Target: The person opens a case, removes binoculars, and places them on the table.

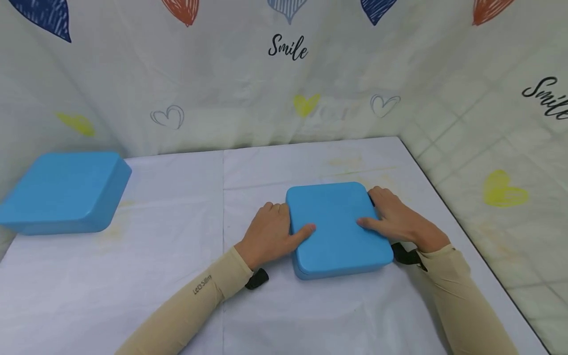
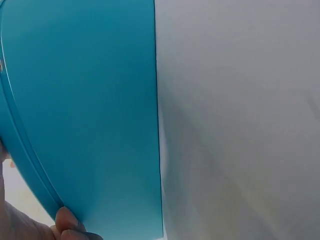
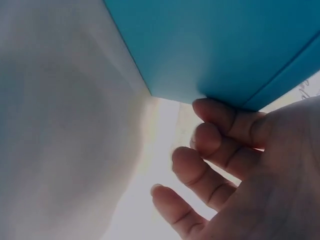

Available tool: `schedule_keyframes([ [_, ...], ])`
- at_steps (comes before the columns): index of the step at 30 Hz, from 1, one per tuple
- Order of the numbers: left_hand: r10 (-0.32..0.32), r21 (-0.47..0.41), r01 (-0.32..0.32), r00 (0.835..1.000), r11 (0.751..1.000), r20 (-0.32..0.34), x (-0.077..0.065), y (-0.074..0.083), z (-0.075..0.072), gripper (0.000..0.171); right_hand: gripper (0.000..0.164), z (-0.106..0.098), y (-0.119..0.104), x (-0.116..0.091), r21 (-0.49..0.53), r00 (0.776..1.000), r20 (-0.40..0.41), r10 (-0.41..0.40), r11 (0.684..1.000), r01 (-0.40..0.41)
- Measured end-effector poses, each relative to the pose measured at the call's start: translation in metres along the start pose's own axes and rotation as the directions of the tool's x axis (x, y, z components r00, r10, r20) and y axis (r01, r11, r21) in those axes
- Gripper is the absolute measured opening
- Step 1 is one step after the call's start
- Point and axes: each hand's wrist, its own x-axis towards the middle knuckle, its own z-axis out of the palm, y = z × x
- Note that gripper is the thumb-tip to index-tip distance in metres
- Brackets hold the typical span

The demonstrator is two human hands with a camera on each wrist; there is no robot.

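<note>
A blue box (image 1: pixel 339 241) with rounded corners and a closed lid lies on the white-covered table, right of centre. My left hand (image 1: pixel 272 234) holds its left side, thumb on top and fingers down along the wall. From the right, my right hand (image 1: pixel 401 222) holds the opposite side, with its thumb also on the lid. The left wrist view has fingertips (image 2: pixel 70 220) at the lid seam of the box (image 2: pixel 95 120). In the right wrist view one fingertip (image 3: pixel 207 107) meets the side wall of the box (image 3: pixel 200 45), while the other fingers spread loosely below it.
A second blue box (image 1: pixel 62 190) stands at the far left of the table (image 1: pixel 177 207). Behind and to the right hangs a pale printed curtain (image 1: pixel 230 84) with hearts and lettering. The table's right edge (image 1: pixel 461 224) runs close by my right arm.
</note>
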Motion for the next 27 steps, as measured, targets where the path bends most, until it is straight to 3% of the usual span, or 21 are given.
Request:
schedule_keyframes([
  [6,0.018,-0.033,-0.016,0.999,0.999,0.04,-0.001,0.001,-0.008,0.062,0.048,-0.006,0.0,-0.003,-0.014,1.0,0.008,-0.008,1.0,0.008],
  [10,0.025,-0.152,-0.011,0.996,0.988,0.091,0.0,-0.001,-0.014,0.053,0.046,-0.009,0.001,-0.006,0.015,1.0,0.022,0.004,1.0,-0.004],
  [13,-0.007,-0.249,0.043,0.99,0.968,0.144,0.002,-0.005,-0.017,0.046,0.046,-0.011,0.002,-0.008,0.051,0.999,0.043,0.029,0.998,-0.032],
  [19,-0.126,-0.403,0.196,0.973,0.894,0.194,0.005,-0.015,-0.019,0.039,0.046,-0.014,0.006,-0.009,0.139,0.996,0.056,0.062,0.988,-0.07],
  [22,-0.139,-0.491,0.213,0.973,0.845,0.184,0.007,-0.021,-0.018,0.038,0.043,-0.016,0.008,-0.008,0.181,0.997,0.039,0.064,0.981,-0.07],
  [27,-0.157,-0.627,0.239,0.97,0.742,0.183,0.008,-0.028,-0.015,0.041,0.043,-0.019,0.009,-0.005,0.26,0.995,0.033,0.092,0.961,-0.098],
])
